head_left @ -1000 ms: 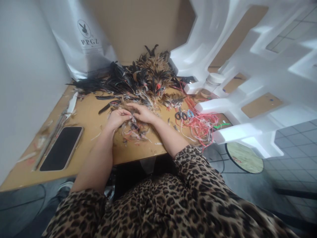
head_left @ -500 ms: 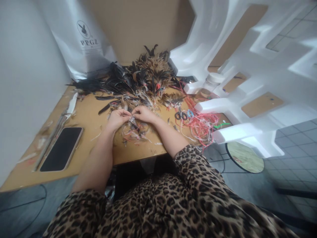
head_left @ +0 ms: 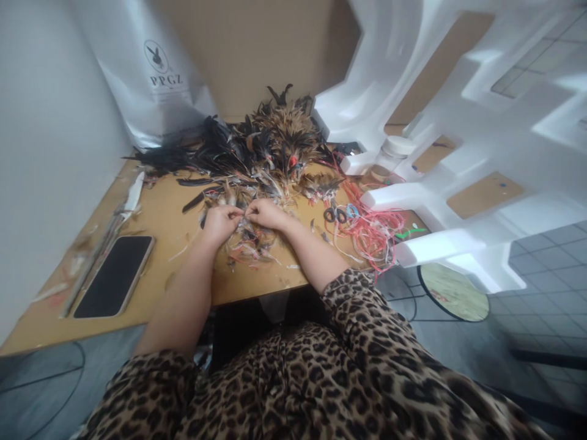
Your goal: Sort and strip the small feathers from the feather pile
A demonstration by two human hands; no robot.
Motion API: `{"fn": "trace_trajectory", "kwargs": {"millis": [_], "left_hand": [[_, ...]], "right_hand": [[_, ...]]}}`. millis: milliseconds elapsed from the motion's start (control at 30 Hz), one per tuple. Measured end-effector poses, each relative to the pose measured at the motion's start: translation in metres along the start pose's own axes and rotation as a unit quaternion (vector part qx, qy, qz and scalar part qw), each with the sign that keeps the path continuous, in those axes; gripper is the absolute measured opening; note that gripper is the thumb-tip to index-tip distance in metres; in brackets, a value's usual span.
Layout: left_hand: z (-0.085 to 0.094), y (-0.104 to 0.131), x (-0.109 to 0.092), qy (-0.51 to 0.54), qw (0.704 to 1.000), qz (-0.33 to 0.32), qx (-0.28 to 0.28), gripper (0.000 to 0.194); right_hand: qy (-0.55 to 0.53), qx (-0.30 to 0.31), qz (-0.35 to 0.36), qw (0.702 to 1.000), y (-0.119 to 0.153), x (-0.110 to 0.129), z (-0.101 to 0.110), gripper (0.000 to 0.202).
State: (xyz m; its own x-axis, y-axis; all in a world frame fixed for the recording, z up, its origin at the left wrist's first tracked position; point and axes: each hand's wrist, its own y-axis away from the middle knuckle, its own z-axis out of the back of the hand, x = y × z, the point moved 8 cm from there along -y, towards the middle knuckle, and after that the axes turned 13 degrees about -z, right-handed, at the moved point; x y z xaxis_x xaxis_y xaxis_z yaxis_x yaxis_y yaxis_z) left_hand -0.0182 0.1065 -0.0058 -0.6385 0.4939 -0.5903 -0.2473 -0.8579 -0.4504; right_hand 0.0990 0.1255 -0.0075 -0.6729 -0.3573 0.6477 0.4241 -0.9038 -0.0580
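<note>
My left hand (head_left: 222,223) is closed in a pinch over the small loose feathers (head_left: 252,239) near the table's front edge. Close beside it, my right hand (head_left: 266,214) pinches too, its fingertips almost touching the left ones. Whatever lies between the fingers is too small to make out. Behind both hands spreads a big pile of brown feathers (head_left: 293,125) and black feathers (head_left: 220,143). To the right of the hands lie black-handled scissors (head_left: 335,214) and a tangle of pink string (head_left: 373,235).
A phone (head_left: 114,276) lies on the table (head_left: 183,275) at the left. White foam pieces (head_left: 440,241) overhang the right side, near a lidded jar (head_left: 395,150). A silvery bag (head_left: 160,104) stands at the back left. A round stool (head_left: 454,292) is below right.
My left hand has shifted slightly down and its fingers have curled in more. The right hand has moved a little down, and the small gap between the hands has changed slightly.
</note>
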Motion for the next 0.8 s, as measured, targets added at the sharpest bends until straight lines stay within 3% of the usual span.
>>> {"fn": "trace_trajectory", "kwargs": {"millis": [233,400,800], "left_hand": [[0.002,-0.001,-0.008,-0.098,0.993,-0.063,-0.001,0.015],[0.006,-0.001,-0.013,-0.090,0.992,-0.082,-0.033,0.015],[0.002,-0.002,-0.016,-0.087,0.990,-0.107,-0.028,0.014]], "right_hand": [[-0.006,-0.006,-0.008,1.000,0.004,0.002,0.004,0.016],[-0.026,-0.037,-0.025,0.999,0.006,0.001,0.013,0.022],[-0.026,-0.017,-0.008,0.999,0.002,-0.002,0.007,0.019]]}}
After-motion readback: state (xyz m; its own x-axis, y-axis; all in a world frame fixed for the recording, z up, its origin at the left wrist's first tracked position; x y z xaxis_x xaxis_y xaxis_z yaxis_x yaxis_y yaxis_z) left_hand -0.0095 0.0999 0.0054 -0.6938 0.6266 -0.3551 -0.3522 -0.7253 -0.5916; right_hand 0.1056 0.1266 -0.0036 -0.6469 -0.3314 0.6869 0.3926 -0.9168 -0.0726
